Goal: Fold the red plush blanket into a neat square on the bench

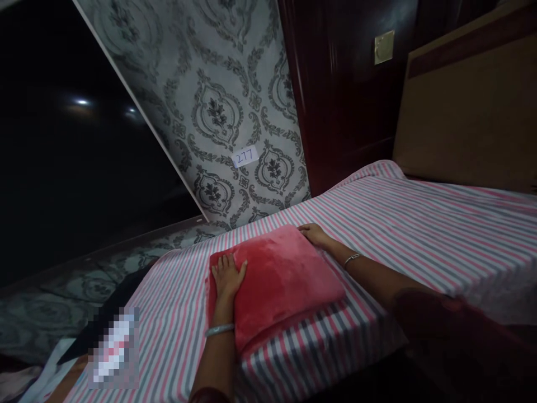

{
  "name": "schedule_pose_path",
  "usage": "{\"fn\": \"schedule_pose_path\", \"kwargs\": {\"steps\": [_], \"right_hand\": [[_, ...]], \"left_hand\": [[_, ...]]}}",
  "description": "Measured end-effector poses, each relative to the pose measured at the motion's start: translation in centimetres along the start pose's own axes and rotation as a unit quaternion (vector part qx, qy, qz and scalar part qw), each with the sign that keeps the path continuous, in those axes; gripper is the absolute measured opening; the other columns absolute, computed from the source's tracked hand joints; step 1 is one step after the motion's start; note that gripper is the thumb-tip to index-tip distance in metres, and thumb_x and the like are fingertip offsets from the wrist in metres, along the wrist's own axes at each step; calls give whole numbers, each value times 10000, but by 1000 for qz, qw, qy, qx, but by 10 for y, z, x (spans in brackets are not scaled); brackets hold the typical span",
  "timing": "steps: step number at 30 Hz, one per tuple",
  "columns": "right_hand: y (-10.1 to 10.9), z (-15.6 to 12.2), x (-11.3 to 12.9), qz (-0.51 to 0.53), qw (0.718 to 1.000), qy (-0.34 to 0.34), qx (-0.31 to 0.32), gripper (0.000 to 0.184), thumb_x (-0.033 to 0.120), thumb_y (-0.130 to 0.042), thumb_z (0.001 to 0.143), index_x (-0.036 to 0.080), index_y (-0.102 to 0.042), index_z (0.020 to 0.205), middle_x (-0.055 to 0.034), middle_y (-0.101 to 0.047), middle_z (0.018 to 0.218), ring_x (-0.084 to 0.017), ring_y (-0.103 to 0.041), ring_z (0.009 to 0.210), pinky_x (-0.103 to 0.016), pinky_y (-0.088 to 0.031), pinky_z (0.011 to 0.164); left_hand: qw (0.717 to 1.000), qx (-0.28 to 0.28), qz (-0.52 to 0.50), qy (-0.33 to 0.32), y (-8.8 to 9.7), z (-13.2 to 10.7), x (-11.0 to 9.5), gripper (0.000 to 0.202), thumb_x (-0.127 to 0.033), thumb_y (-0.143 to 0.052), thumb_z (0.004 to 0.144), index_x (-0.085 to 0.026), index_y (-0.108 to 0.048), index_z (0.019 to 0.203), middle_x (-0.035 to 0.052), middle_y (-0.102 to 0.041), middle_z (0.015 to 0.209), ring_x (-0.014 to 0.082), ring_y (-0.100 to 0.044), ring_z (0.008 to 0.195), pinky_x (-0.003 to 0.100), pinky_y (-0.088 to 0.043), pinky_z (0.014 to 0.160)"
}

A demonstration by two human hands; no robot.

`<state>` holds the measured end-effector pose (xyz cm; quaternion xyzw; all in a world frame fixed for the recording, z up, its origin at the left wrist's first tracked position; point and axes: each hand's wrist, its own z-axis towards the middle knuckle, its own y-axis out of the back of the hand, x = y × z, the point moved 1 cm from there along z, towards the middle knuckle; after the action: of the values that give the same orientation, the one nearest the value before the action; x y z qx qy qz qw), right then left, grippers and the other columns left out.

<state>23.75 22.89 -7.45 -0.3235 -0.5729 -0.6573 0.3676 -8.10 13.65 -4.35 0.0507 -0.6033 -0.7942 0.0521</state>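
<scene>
A folded red plush blanket lies on a bed with a pink, grey and white striped sheet. My left hand rests flat on the blanket's left edge, fingers stretched out, a silver bangle on the wrist. At the blanket's far right corner lies my right hand, fingers flat against the fabric, also with a bangle on its wrist. Neither hand grips anything.
A tan headboard stands at the back right beside a dark wooden panel. Patterned grey wallpaper carries a small paper label reading 277. Dark clothing lies at the lower left of the bed.
</scene>
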Motion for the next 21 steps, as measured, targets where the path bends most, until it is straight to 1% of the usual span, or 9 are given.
{"fn": "schedule_pose_path", "kwargs": {"steps": [4,7,10,12,16,17,19,21], "right_hand": [[-5,18,0,26,999,17,18,259,196,-556,822,166,-789,930,-28,-773,908,-187,-710,818,-232,-532,698],[-6,33,-3,12,999,37,27,250,193,-547,816,176,-784,891,-21,-771,911,-189,-701,872,-233,-519,736],[-8,47,-5,-18,998,55,28,226,207,-559,820,165,-771,887,-37,-764,925,-192,-686,897,-233,-489,759],[-11,55,-6,-39,997,65,29,217,223,-573,822,162,-759,916,-50,-758,937,-189,-674,890,-230,-467,743],[-19,66,-7,-75,993,87,34,303,252,-608,811,195,-719,1086,-44,-746,1001,-171,-649,860,-225,-428,705],[-20,67,-7,-82,991,95,37,296,255,-619,805,208,-718,1080,-39,-743,1023,-171,-645,877,-224,-422,714],[-23,69,-7,-93,989,106,37,210,239,-624,800,215,-728,981,-40,-739,1041,-179,-638,928,-226,-411,743],[-24,72,-9,-102,990,97,17,159,206,-580,824,203,-721,897,-62,-736,1038,-194,-633,963,-237,-405,764]], "left_hand": [[1000,7,2,6,0,0,0,719,-549,-409,949,-81,-445,1494,243,-428,1550,374,-315,1486,584,-203,1199],[1000,7,2,11,-1,-1,1,720,-549,-424,942,-89,-448,1496,239,-430,1550,374,-325,1482,588,-204,1201],[1000,4,10,9,-2,-1,1,709,-535,-425,945,-88,-451,1495,236,-430,1551,371,-333,1478,597,-214,1199],[1000,7,20,12,-4,-1,1,713,-523,-425,949,-71,-441,1500,241,-419,1556,368,-326,1483,590,-215,1202],[999,7,35,13,-8,0,3,709,-513,-422,952,-71,-431,1506,229,-421,1559,356,-329,1483,590,-229,1197],[999,4,39,11,-9,0,4,702,-512,-415,954,-76,-435,1504,222,-431,1555,352,-338,1479,592,-235,1194],[999,0,50,8,-9,0,4,694,-512,-401,959,-80,-440,1501,213,-449,1546,342,-357,1469,589,-245,1191],[998,3,62,12,-9,0,3,696,-514,-390,963,-76,-437,1502,213,-452,1544,339,-364,1465,583,-258,1188]]}}
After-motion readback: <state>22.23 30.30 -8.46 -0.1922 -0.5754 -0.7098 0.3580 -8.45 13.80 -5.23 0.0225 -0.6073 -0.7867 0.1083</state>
